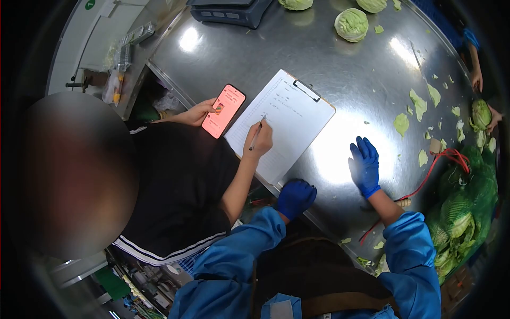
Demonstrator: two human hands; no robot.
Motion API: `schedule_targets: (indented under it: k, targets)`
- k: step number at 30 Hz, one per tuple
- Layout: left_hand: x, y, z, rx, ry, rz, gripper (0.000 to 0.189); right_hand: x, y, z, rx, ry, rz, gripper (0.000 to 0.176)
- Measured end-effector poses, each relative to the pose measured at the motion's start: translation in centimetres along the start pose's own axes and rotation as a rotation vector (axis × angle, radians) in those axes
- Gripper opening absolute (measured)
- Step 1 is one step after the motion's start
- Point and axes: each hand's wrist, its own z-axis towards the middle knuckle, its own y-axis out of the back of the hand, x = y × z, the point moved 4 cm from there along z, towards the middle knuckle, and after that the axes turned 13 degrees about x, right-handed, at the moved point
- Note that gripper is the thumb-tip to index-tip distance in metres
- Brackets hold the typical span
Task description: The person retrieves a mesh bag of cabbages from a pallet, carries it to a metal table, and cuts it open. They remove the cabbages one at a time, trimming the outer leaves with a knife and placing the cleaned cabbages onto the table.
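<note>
While left hand (295,198) is curling at the table (329,64) edge, its grip hidden, right hand (365,166) is lying spread flat.

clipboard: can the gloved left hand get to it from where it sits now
Probably yes. The left hand rests at the edge of the table, just beside the near corner of the clipboard, with nothing between them. A co-worker's hand with a pen lies on it, so only the near part looks free.
</note>
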Motion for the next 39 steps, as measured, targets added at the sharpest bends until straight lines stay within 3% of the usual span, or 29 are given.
schedule_targets:
  k: [39]
  targets:
    - [0.2, -0.4, 0.1, 0.071, -0.034, -0.026, 0.020, 0.3, 0.7, 0.0, -0.002, 0.000, 0.048, 0.045]
